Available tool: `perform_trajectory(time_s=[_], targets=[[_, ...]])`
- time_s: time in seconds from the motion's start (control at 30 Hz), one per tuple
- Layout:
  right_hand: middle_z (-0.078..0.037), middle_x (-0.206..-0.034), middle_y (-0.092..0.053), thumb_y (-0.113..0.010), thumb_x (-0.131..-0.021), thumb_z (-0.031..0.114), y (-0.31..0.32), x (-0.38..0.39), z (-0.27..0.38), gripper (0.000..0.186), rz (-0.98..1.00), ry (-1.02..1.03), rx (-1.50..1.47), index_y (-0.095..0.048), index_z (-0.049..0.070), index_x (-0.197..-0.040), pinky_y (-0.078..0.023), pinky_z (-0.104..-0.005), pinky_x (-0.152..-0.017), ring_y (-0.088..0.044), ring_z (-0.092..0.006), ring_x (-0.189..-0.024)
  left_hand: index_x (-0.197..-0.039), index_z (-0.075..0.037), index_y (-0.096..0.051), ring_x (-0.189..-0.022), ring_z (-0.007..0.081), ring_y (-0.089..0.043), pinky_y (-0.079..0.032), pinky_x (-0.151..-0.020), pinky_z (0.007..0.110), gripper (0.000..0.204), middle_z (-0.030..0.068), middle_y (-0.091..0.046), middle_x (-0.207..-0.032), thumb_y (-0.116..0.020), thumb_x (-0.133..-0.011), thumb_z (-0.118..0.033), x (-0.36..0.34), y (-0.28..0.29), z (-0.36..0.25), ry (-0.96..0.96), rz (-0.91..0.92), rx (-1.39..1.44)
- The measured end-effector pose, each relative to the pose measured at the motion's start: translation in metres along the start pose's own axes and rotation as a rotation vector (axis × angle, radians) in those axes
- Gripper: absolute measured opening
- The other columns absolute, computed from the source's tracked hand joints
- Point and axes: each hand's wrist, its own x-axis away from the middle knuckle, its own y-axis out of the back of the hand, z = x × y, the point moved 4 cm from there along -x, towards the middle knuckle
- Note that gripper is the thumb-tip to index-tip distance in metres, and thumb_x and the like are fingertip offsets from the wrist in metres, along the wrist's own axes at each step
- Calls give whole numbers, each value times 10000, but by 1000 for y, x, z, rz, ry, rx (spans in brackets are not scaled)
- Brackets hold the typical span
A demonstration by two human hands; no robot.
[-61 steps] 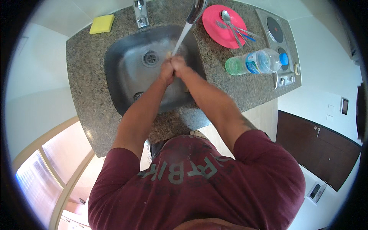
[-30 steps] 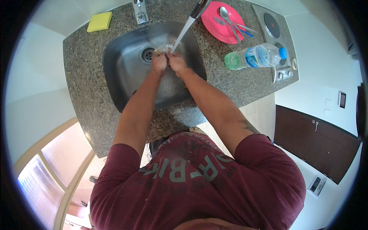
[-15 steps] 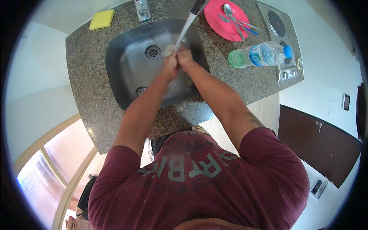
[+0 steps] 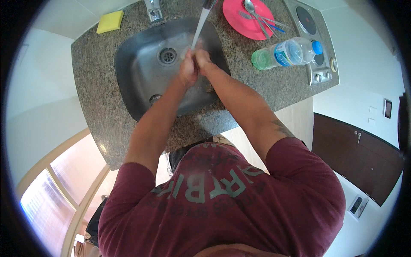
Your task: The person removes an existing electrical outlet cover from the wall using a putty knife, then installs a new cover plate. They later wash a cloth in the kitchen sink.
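Both my hands are together in the steel sink [image 4: 141,79], right of the drain, under a stream of water [image 4: 198,31]. My left hand [image 4: 187,69] is closed, its fingers up against the other hand. Close beside it, my right hand [image 4: 202,59] is closed too, fingers curled inward. Something pale and whitish shows at the fingertips; blur and water hide whether it is a wet object or foam. The stream falls from a dark-tipped spout [image 4: 209,4] at the top edge.
A silver tap [image 4: 153,10] stands behind the sink, with a yellow sponge [image 4: 110,22] to its left. Rightward on the granite counter [image 4: 94,94] are a pink plate [image 4: 235,15] with cutlery [image 4: 257,16], a lying plastic bottle [image 4: 286,53] and a steel hob [image 4: 314,43].
My hands stay together under the stream and have shifted slightly against each other. The whole view has moved a little, so the counter things sit slightly higher and further left.
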Motion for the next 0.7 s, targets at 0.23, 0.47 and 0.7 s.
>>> perform_trajectory(time_s=[0.23, 0.47, 0.7], targets=[[-273, -1380, -605, -202, -1046, 653, -29, 68, 13, 852, 2, 141, 221, -588, -34, -1369, -386, -491, -1100, -554, -428, -1305, -1272, -65, -586, -1118, 261, -591, -457, -993, 436, 658, 100, -640, -1193, -421, -1032, -655, 20, -1, -22, -34, -113, 0], [-268, -1356, -608, -282, -1029, 674, -52, 64, -8, 857, -306, 401, 454, -560, -47, -1399, -430, -512, -1046, -580, -415, -1251, -1160, -116, -602, -1054, 240, -603, -484, -956, 425, 479, 57, -654, -1125, -422, -1072, -551, 10, 21, -12, -3, -81, 179], [-208, -1319, -641, -471, -1002, 502, -10, 17, 30, 621, -108, 1, -23, -642, -25, -1283, -483, -493, -964, -630, -336, -1192, -1265, -33, -580, -1048, 259, -628, -499, -949, 395, 351, 109, -644, -1178, -476, -1080, -313, -25, 44, 4, -96, 48, -311]])
